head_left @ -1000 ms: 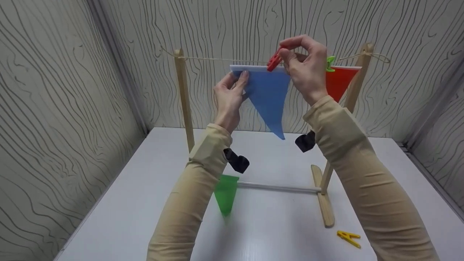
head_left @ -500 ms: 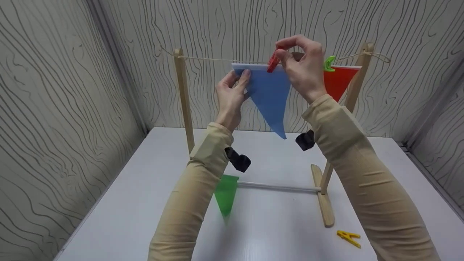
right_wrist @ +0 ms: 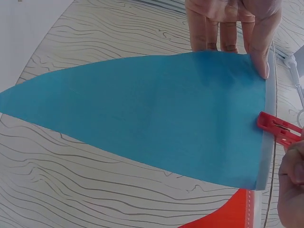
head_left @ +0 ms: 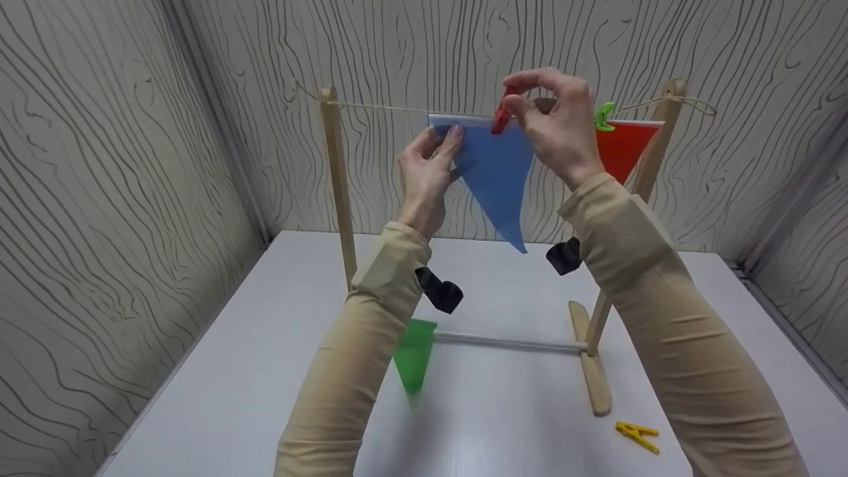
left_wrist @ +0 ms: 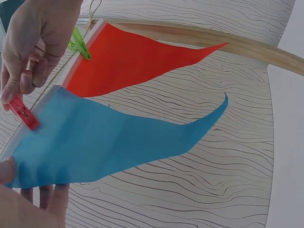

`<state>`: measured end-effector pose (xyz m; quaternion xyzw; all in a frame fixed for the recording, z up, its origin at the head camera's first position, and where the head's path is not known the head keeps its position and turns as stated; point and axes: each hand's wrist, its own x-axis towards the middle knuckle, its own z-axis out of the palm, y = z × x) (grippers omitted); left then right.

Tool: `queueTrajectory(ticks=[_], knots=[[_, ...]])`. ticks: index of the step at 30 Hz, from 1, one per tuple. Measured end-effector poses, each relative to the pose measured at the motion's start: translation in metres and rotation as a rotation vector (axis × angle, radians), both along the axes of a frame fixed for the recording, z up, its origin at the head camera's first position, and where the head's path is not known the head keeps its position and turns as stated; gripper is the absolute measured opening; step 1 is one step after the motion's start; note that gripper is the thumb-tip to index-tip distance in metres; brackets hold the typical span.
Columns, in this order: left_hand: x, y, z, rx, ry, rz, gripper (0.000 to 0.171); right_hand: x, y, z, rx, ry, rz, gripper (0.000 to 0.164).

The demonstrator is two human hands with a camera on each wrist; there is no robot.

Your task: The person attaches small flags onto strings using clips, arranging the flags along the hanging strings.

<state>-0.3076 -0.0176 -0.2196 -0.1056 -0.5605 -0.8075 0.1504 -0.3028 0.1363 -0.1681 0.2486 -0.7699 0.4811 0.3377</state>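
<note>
A blue triangular pennant (head_left: pixel 495 165) with a white top band hangs at the string (head_left: pixel 384 107), its tip pointing down. My left hand (head_left: pixel 427 175) pinches its upper left corner, thumb in front and fingers behind. With thumb and fingertips, my right hand (head_left: pixel 560 126) holds a red clothespin (right_wrist: pixel 280 129) by its upper end. The clothespin's lower end lies over the middle of the white band in both wrist views. To the right, a red pennant (left_wrist: pixel 128 59) hangs from the string under a green clothespin (left_wrist: pixel 80 44).
Wooden posts (head_left: pixel 339 192) hold the string on both sides. A white rod (head_left: pixel 510 342) joins the stand near the wooden foot (head_left: pixel 591 371). A green pennant (head_left: pixel 414 358) is partly behind the left sleeve. A yellow clothespin (head_left: pixel 637 437) lies on the white table (head_left: pixel 490 424) at front right.
The red clothespin has tilted more upright and come down over the blue pennant's band. Both hands and the pennant have shifted slightly; the left hand has moved a little right.
</note>
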Motion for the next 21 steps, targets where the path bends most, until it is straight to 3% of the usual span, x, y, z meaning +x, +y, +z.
queueTrajectory(ticks=[8,21], knots=[[-0.0004,0.0008,0.0001,0.016,-0.008,-0.017,0.029,0.0022,0.0066,0.0009,0.047,-0.06,0.051,0.033],[0.0007,-0.0011,-0.0026,-0.022,-0.011,0.014,0.031,0.0026,0.0073,-0.0025,0.033,-0.082,0.049,0.04]])
